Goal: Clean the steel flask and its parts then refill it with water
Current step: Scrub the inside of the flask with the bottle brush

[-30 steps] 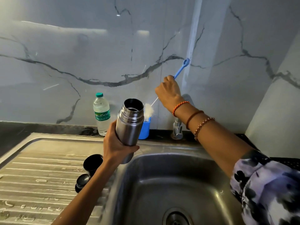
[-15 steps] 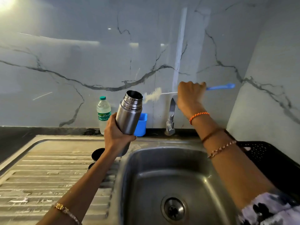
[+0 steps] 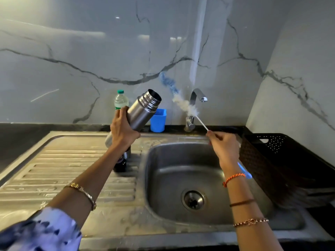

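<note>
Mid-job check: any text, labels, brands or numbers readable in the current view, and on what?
None can be read.
Water bottle: its green label is mostly hidden behind the left hand and the steel flask; the print is too blurred to read.
Steel flask: no marking visible.
Blue cup: plain, no text.
Bottle brush in the right hand: no text visible.

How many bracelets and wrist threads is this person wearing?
4: one gold bracelet on the left wrist; orange thread, brown thread and chain bracelet on the right. The sleeve may hide more.
</note>
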